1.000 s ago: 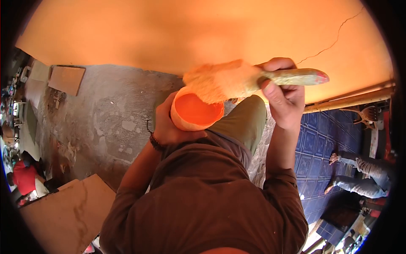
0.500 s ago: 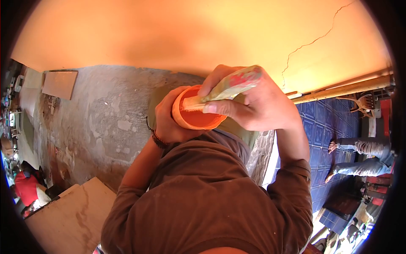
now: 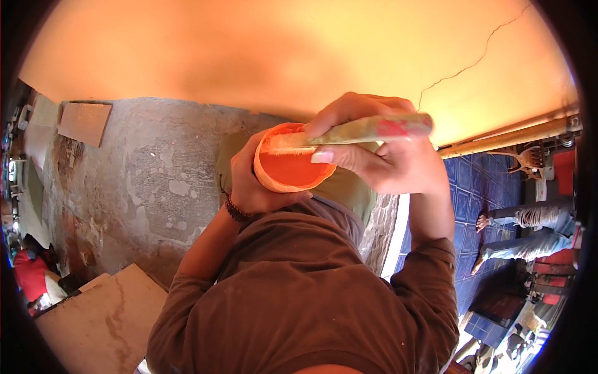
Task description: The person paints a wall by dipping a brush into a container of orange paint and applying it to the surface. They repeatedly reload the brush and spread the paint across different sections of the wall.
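Observation:
My left hand [image 3: 246,177] is wrapped round an orange cup of paint [image 3: 293,186], holding it in front of my body with its mouth toward me. Orange paint [image 3: 289,167] shows inside. In my right hand [image 3: 389,159] is a paintbrush [image 3: 355,131], its handle pale and stained with a red patch near the end. Fingers and thumb pinch the brush close to its bristles [image 3: 283,144], which lie inside the cup's mouth against its far left side. The bristle tips look orange with paint.
An orange wall [image 3: 249,50] with a crack stands right in front. Worn grey floor [image 3: 156,168] lies left, with a board [image 3: 85,123] by the wall. Blue tiles [image 3: 464,206] are on the right, where another person's legs [image 3: 529,240] and a wooden chair [image 3: 526,161] show.
My right hand has shifted slightly right, and the brush handle has swung lower and more level. The bristles stay within the cup, and more paint shows. My left hand keeps its hold.

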{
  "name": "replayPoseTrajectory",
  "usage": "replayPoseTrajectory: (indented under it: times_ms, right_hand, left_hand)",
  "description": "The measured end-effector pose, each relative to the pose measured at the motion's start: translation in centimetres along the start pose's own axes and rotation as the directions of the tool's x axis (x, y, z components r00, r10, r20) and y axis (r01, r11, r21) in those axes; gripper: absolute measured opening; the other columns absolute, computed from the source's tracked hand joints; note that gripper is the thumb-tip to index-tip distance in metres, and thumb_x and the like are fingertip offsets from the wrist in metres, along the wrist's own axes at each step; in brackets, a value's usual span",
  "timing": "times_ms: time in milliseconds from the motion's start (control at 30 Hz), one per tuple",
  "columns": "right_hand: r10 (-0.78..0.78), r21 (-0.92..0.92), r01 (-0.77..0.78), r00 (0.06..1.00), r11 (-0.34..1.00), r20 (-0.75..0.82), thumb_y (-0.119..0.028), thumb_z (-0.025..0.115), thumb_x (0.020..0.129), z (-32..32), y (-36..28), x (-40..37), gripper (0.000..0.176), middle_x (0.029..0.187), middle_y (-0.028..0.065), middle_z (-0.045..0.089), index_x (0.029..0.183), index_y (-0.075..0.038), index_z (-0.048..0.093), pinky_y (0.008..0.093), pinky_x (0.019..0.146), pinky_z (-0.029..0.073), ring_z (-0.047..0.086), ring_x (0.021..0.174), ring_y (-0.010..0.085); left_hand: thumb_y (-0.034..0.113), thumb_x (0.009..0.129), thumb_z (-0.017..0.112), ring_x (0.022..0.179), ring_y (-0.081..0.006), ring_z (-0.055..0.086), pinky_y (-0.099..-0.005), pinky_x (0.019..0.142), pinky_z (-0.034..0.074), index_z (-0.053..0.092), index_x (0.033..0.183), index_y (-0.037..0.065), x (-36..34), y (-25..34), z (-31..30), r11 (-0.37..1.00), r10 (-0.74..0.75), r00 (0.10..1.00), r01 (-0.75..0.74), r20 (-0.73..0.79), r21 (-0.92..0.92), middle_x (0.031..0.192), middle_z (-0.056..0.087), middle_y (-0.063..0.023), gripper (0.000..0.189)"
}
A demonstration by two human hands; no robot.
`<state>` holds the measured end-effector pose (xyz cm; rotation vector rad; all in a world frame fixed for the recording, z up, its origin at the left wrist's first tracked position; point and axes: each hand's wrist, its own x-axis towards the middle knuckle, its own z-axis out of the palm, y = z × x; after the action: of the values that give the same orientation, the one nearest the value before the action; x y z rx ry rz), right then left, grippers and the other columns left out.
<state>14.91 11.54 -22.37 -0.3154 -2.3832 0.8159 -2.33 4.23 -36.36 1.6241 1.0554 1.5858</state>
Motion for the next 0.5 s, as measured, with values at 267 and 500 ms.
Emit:
replayPoseTrajectory:
  times_ms: [267,500]
  right_hand:
    - [-0.149,-0.262,0.15,0.989,0.953,0.021,-0.011,0.071,0.058,0.3,0.7,-0.5,0.033,0.081,0.0067,0.062,0.089,-0.007,0.06,0.0332,0.062,0.05,0.061,0.072,0.0245]
    - [-0.223,-0.434,0.203,0.975,0.878,0.005,-0.017,0.063,0.064,1.2,0.9,-0.9,0.029,0.093,0.0061,0.062,0.092,-0.009,0.061,0.0337,0.064,0.052,0.061,0.081,0.0233]
  left_hand:
    - [0.021,0.051,0.087,0.101,-0.0153,0.056,-0.0305,0.088,0.045,0.046,0.12,-0.003,0.6,0.3,-1.0,0.98,-0.122,0.988,0.135,0.091,-0.145,0.112,0.058,-0.0105,0.084]
    - [0.02,0.051,0.087,0.099,-0.0147,0.057,-0.03,0.087,0.046,0.048,0.118,-0.003,1.2,0.0,-0.8,0.959,-0.13,0.989,0.144,0.074,-0.245,0.109,0.06,-0.0093,0.081]
